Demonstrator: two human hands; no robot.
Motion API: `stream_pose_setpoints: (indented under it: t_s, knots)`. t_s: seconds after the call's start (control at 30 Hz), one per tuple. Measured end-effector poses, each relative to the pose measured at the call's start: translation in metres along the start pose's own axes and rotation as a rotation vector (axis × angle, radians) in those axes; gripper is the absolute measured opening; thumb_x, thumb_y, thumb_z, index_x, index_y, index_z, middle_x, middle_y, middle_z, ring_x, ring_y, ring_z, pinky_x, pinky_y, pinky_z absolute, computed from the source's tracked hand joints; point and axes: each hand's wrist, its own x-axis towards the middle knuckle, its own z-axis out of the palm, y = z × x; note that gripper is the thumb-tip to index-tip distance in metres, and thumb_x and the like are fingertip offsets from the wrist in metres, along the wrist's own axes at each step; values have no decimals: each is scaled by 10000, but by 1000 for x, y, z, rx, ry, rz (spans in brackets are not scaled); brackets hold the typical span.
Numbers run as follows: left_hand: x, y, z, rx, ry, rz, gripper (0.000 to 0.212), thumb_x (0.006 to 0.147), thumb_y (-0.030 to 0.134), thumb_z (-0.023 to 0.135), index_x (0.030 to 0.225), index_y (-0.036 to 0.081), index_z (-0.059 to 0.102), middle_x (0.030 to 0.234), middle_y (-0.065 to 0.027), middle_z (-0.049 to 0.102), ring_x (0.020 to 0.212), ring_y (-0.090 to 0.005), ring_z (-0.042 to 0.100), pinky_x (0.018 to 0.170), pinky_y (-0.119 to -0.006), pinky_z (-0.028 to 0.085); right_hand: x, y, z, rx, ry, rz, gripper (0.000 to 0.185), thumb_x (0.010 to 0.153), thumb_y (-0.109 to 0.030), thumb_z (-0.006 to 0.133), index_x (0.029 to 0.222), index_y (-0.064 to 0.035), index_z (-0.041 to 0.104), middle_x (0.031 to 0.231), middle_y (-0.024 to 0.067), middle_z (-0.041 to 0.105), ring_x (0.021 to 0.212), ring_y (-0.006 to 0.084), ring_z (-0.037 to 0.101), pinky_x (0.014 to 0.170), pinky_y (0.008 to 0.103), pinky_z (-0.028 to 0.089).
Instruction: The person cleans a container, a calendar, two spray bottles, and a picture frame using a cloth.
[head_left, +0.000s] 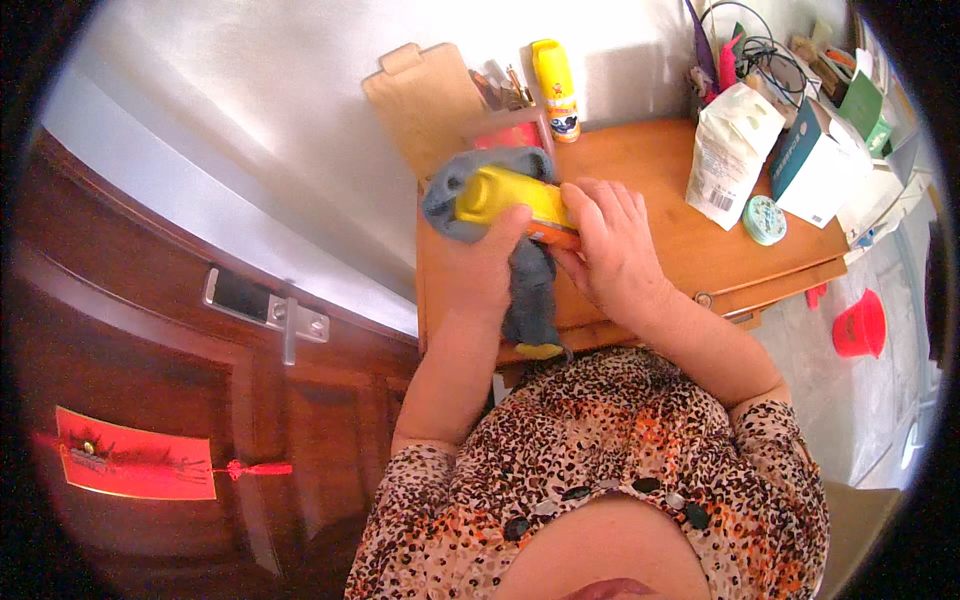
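Over the left part of the wooden desk, both hands are on a yellow spray can (517, 199) tilted on its side, its capped end pointing left. My right hand (619, 244) is closed around the can's lower, orange-marked end. Near the capped end, my left hand (480, 259) has its thumb against the can and is gripping a grey-blue cloth (534, 289). Part of that cloth bunches around the cap, and the rest hangs below toward the desk's front edge. My left fingers are mostly hidden behind the cloth and can.
Another yellow spray can (559, 90) stands against the wall, beside a red holder (510, 135) with pens and a brown clipboard (427, 97). Right on the desk (622, 165) are a white packet (731, 154), a box (817, 165) and a round tin (765, 220). A dark wooden door (150, 322) borders the left.
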Motion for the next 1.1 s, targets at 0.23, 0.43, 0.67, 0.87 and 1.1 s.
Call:
stream_pose_setpoints:
  t_s: [0.23,0.43,0.67,0.87,1.1]
  knots:
    - [-2,13,-10,-42,-252,47,645,661,69,804,1232,19,508,1143,-68,589,1066,-186,582,933,-330,480,-5,-2,-6,707,-352,315,656,768,-183,767,1290,11,420,1151,176,563,1065,311,551,934,398,442]
    - [6,7,-13,-136,-282,12,692,597,121,809,1225,12,539,1161,-77,598,1072,-192,587,934,-334,478,1,29,-6,1205,-810,327,676,831,-247,745,1342,17,390,1195,158,607,1112,216,576,944,348,462]
    - [-17,14,12,381,-41,93,481,896,199,629,1300,-13,477,1222,-113,584,1100,-231,578,958,-355,452,-9,7,2,557,-262,314,618,833,-238,727,1295,-5,388,1017,264,647,968,435,632,791,463,519]
    - [-32,9,-1,380,-12,248,393,940,166,603,1259,-53,535,1228,-135,606,1115,-237,581,991,-363,427,-5,20,-1,847,-287,363,557,844,-192,733,1290,-37,439,1056,156,646,980,258,633,827,368,508]
    - [-16,48,-4,683,48,868,472,802,28,629,1260,-44,545,1219,-154,570,1102,-260,558,980,-365,429,-12,18,-11,978,-441,360,562,865,-166,714,1327,-41,419,1102,81,610,1017,154,566,889,318,469]
